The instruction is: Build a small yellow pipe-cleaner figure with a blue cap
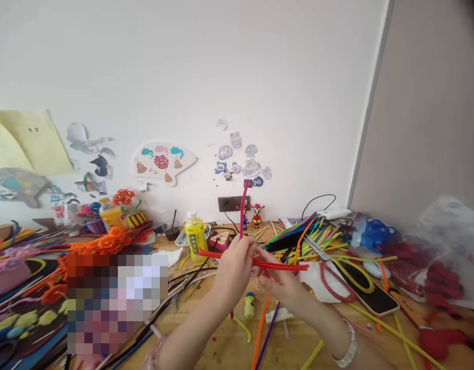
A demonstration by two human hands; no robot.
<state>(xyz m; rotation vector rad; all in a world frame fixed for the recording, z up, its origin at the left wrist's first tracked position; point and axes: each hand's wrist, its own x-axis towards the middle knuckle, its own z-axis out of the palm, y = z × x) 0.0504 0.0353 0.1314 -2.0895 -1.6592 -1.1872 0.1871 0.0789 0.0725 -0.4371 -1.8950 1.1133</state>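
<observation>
As left hand (232, 268) and right hand (280, 281) pinch a red pipe cleaner (291, 266) across a pink stem (242, 210), twisting seems underway, needing a firm hold.

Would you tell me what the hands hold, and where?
Left hand and right hand pinch the red pipe cleaners mid-length; a pink pipe cleaner, gripped low, rises between them.

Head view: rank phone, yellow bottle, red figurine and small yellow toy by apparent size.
1. Phone, though it lies nearer the camera than the bottle.
2. Yellow bottle.
3. Red figurine and small yellow toy: they look about alike, and the toy is nearer, so unranked.
</observation>
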